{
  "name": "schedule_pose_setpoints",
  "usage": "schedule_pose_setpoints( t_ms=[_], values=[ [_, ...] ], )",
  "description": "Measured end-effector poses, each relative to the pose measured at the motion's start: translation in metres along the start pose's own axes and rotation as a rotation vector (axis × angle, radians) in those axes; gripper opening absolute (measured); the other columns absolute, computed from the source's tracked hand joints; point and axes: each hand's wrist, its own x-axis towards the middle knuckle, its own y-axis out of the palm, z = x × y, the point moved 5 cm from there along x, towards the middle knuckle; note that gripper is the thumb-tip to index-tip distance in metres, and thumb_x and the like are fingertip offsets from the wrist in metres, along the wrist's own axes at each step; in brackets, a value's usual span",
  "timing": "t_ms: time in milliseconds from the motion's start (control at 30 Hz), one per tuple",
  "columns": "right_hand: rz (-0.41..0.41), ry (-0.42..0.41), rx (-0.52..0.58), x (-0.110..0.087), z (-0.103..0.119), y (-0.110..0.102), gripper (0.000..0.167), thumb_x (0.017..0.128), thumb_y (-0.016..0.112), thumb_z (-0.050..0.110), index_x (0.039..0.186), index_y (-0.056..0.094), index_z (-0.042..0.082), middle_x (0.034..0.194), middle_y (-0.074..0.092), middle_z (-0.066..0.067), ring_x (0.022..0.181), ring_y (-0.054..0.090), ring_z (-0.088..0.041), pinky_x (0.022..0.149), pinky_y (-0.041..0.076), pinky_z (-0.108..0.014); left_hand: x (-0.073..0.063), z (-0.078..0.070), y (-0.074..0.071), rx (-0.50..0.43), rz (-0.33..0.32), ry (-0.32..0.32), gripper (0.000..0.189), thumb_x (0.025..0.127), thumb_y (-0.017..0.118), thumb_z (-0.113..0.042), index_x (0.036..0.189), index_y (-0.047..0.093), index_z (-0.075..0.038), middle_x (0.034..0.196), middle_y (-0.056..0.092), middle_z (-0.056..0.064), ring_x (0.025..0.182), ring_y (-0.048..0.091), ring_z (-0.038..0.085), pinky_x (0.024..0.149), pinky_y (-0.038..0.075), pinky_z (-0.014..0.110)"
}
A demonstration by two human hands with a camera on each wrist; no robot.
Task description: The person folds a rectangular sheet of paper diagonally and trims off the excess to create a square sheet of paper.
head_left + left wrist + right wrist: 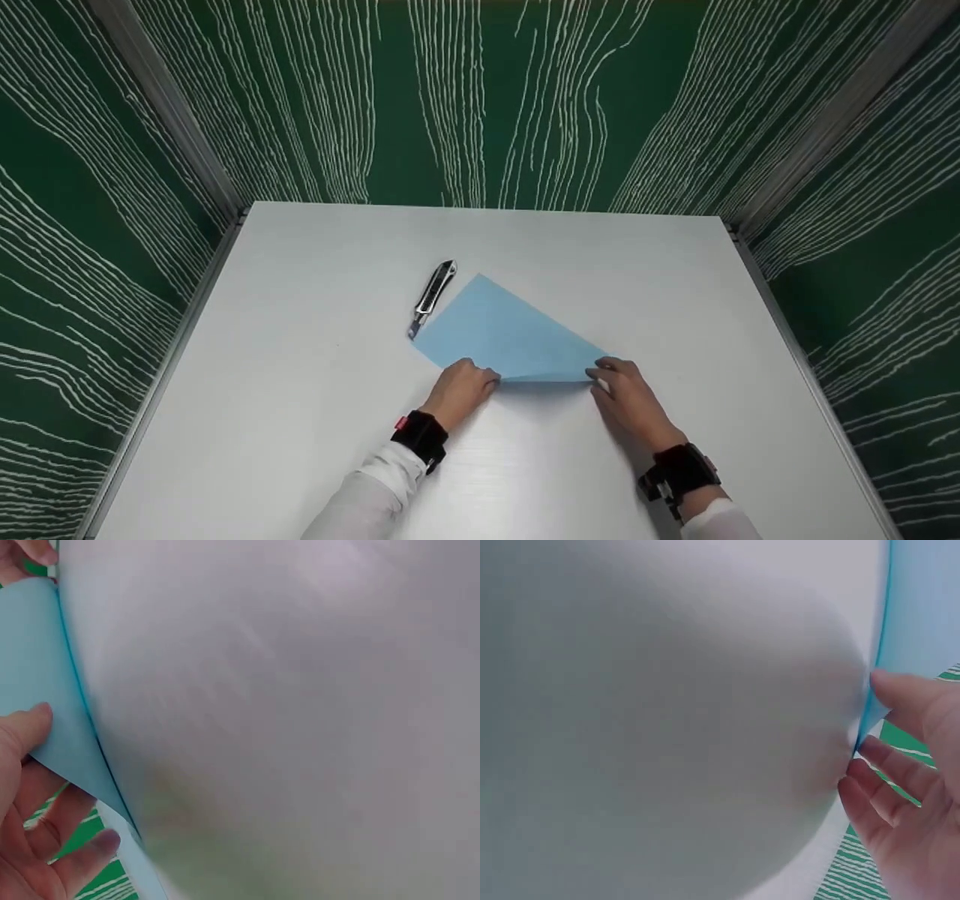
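A light blue sheet of paper lies on the white table, its near edge folded over and slightly raised. My left hand pinches the near left part; in the left wrist view the thumb lies on top of the paper with fingers beneath. At the right corner, my right hand holds the near edge. The right wrist view has the thumb on the paper's corner, the other fingers spread below it. A utility knife with its blade extended lies beside the paper's left corner.
The white table has its far edge against a green wall with wavy white lines. Similar panels stand on the left and right, with grey metal posts at the corners.
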Motion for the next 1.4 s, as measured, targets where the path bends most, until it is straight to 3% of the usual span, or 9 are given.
schedule_pose_setpoints(
  t_ms=[200, 433, 700, 867, 1033, 1167, 1267, 1333, 1400],
  values=[
    [-0.031, 0.036, 0.004, 0.007, -0.004, -0.002, 0.025, 0.091, 0.069, 0.003, 0.116, 0.073, -0.001, 0.122, 0.062, -0.023, 0.115, 0.056, -0.04, 0.096, 0.051, -0.051, -0.001, 0.004, 0.002, -0.105, 0.045, -0.004, 0.017, 0.098, 0.064, -0.02, 0.102, 0.081, -0.019, 0.088, 0.077, -0.002, 0.077, 0.066, 0.016, 0.069, 0.055, 0.026],
    [-0.048, 0.033, 0.001, 0.012, -0.009, -0.006, 0.016, 0.09, 0.069, -0.001, 0.104, 0.077, 0.0, 0.111, 0.066, -0.02, 0.107, 0.06, -0.038, 0.093, 0.052, -0.051, -0.001, -0.001, -0.001, -0.103, 0.051, 0.002, 0.018, 0.098, 0.063, -0.022, 0.1, 0.08, -0.018, 0.086, 0.077, -0.004, 0.076, 0.07, 0.013, 0.067, 0.056, 0.025],
    [-0.07, 0.076, 0.105, 0.018, -0.019, -0.01, 0.008, 0.088, 0.074, 0.006, 0.093, 0.079, 0.002, 0.1, 0.074, -0.015, 0.098, 0.067, -0.034, 0.09, 0.054, -0.049, 0.0, 0.009, -0.001, -0.224, -0.014, -0.124, 0.025, 0.097, 0.065, -0.026, 0.076, 0.067, -0.014, 0.065, 0.066, -0.002, 0.059, 0.062, 0.01, 0.056, 0.043, 0.021],
    [-0.073, 0.125, 0.134, 0.018, -0.022, -0.011, 0.017, 0.092, 0.071, 0.011, 0.103, 0.076, 0.0, 0.103, 0.074, -0.017, 0.101, 0.067, -0.034, 0.088, 0.055, -0.048, 0.004, 0.016, 0.001, -0.322, 0.013, -0.203, 0.039, 0.098, 0.064, -0.025, 0.065, 0.045, -0.015, 0.057, 0.04, -0.007, 0.054, 0.037, 0.007, 0.055, 0.029, 0.019],
    [-0.062, 0.133, 0.128, 0.018, -0.02, -0.011, 0.035, 0.095, 0.067, 0.011, 0.128, 0.065, -0.003, 0.12, 0.067, -0.026, 0.113, 0.062, -0.041, 0.092, 0.054, -0.052, 0.008, 0.021, 0.001, -0.343, 0.042, -0.27, 0.036, 0.098, 0.064, -0.024, 0.067, 0.047, -0.015, 0.06, 0.041, -0.007, 0.055, 0.038, 0.008, 0.057, 0.032, 0.022],
    [-0.043, 0.081, 0.083, 0.018, -0.017, -0.007, 0.048, 0.097, 0.064, 0.012, 0.143, 0.053, 0.004, 0.131, 0.059, -0.026, 0.123, 0.056, -0.041, 0.097, 0.052, -0.053, 0.01, 0.025, 0.001, -0.373, 0.058, -0.314, 0.038, 0.098, 0.064, -0.022, 0.066, 0.044, -0.014, 0.061, 0.039, -0.006, 0.057, 0.037, 0.01, 0.058, 0.032, 0.023],
    [-0.037, 0.03, 0.049, 0.018, -0.015, -0.004, 0.055, 0.098, 0.063, 0.015, 0.15, 0.045, 0.009, 0.137, 0.056, -0.023, 0.13, 0.052, -0.04, 0.103, 0.048, -0.054, 0.011, 0.025, -0.001, -0.38, 0.05, -0.33, 0.029, 0.097, 0.065, -0.021, 0.072, 0.057, -0.01, 0.072, 0.056, 0.001, 0.065, 0.053, 0.015, 0.063, 0.044, 0.026],
    [-0.035, 0.005, 0.036, 0.018, -0.015, -0.003, 0.057, 0.098, 0.063, 0.015, 0.151, 0.043, 0.01, 0.139, 0.055, -0.022, 0.131, 0.051, -0.04, 0.105, 0.047, -0.054, 0.011, 0.024, -0.002, -0.377, 0.04, -0.331, 0.02, 0.097, 0.066, -0.02, 0.082, 0.065, -0.006, 0.094, 0.069, 0.011, 0.083, 0.066, 0.023, 0.073, 0.053, 0.033],
    [-0.016, 0.002, 0.04, 0.019, -0.015, -0.003, 0.058, 0.099, 0.062, 0.016, 0.153, 0.041, 0.011, 0.141, 0.054, -0.021, 0.133, 0.051, -0.04, 0.106, 0.046, -0.055, 0.011, 0.023, -0.003, -0.377, 0.039, -0.338, 0.017, 0.096, 0.067, -0.019, 0.095, 0.07, -0.003, 0.12, 0.068, 0.021, 0.104, 0.069, 0.033, 0.085, 0.057, 0.041]
  ],
)
